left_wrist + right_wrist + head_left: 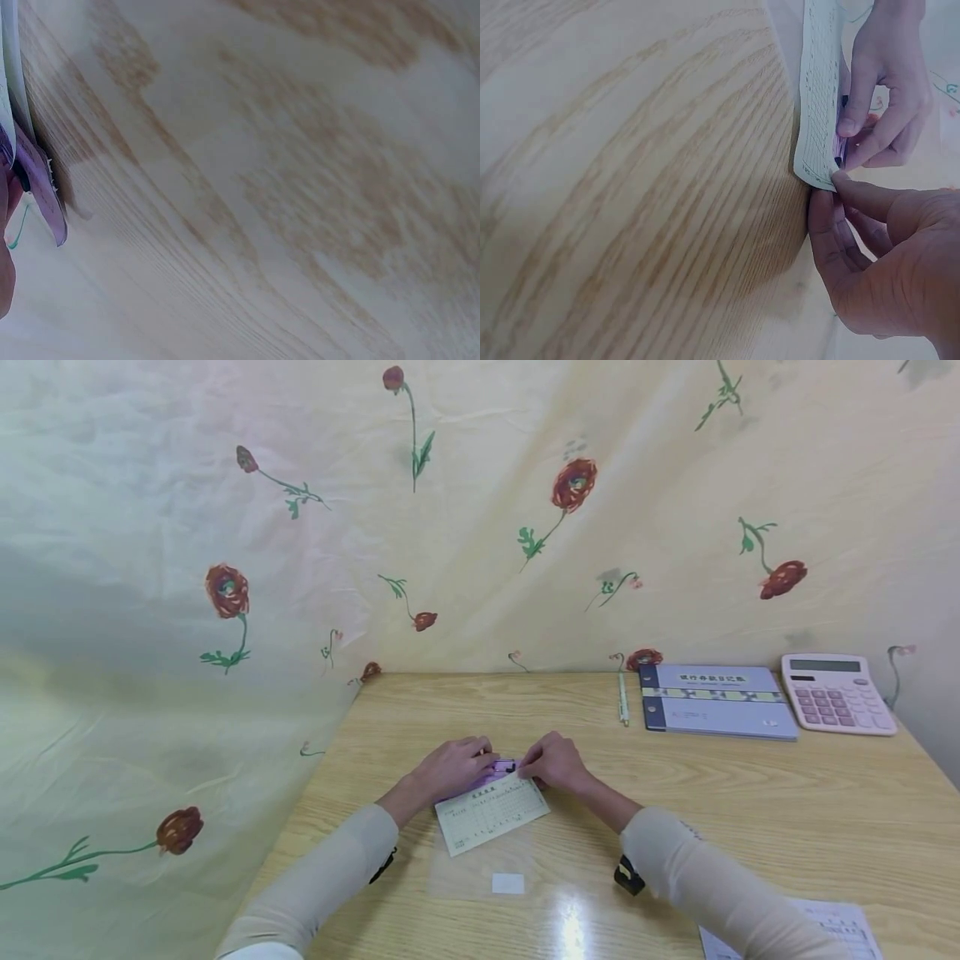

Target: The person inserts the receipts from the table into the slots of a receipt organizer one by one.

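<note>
A pale green printed slip (491, 816) lies slanted over a purple strip (480, 783) with a metal clip (504, 766) and black ends. My left hand (457, 768) is at the strip's left, thumb and fingers pinching the clip, as the right wrist view also shows. With thumb and index finger, my right hand (900, 247) pinches the upper right corner of the slip. Below the slip spreads a clear plastic sheet (457, 878) with a white label (507, 883). In the left wrist view, only the purple strip's edge (49, 199) and some fingertips show.
On the wooden table (720, 810), a pen (623, 700), a blue-grey account book (716, 714) and a pink-and-white calculator (838, 693) lie at the back right. Another printed sheet (843, 922) is partly under my right sleeve. A flowered curtain (465, 527) hangs behind the table.
</note>
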`<action>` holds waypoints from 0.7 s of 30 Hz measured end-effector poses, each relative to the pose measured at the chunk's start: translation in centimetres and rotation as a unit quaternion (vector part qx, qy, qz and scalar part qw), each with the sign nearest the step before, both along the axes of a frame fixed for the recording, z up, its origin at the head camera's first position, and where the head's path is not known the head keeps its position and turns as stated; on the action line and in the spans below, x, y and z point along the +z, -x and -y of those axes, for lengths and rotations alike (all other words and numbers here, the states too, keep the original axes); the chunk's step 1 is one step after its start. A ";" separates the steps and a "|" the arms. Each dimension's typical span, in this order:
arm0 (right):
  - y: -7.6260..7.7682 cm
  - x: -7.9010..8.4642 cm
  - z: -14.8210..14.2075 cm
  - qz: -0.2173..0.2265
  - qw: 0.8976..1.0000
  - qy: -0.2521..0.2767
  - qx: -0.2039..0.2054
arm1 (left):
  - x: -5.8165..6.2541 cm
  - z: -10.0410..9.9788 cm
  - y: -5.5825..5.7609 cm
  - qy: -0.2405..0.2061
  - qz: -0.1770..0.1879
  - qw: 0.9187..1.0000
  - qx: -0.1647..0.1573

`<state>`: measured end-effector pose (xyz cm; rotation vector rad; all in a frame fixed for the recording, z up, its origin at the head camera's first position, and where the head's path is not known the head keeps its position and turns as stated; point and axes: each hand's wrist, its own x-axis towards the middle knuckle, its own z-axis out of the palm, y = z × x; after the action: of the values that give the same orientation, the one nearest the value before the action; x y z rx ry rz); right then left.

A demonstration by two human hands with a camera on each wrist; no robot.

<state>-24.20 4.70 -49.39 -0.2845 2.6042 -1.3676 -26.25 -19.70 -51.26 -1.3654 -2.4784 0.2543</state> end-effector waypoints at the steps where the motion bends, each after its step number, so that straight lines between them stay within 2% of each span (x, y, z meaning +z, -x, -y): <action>1: 0.0 0.1 0.0 0.002 1.000 -0.005 -0.001 | 0.0 0.0 0.0 0.004 -0.007 1.000 -0.004; 6: 0.0 0.2 0.2 0.003 1.000 -0.024 -0.001 | 0.0 -0.2 0.0 0.043 -0.053 0.997 -0.024; 12: 0.1 -0.1 0.4 -0.004 0.999 -0.038 -0.004 | -0.1 -0.4 -0.1 0.081 -0.094 0.992 -0.032; 21: 0.4 -0.3 0.7 -0.009 0.998 -0.060 -0.005 | -0.5 -0.4 -0.2 0.081 -0.100 0.991 -0.021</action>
<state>-24.64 4.02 -49.65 -0.2684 2.6918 -1.2121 -26.08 -19.35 -51.78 -1.3788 -2.3034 0.5651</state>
